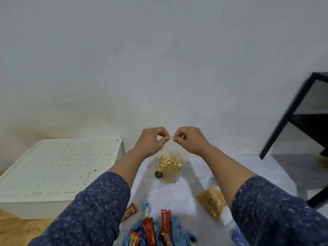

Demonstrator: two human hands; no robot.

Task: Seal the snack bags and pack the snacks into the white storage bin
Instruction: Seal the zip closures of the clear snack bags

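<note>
While the white bin [58,173] sat at left, the left hand [152,141] and right hand [190,139] pinched the top of a clear, nut-filled bag [169,164] held upright above the table [177,194].

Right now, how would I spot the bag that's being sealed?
Start at the big white perforated storage bin on the left, then look right to the pale tabletop. Both hands pinch the top of a clear plastic bag of pale nuts. Unlike the bag of thin golden sticks lying nearer, it is held upright.
</note>
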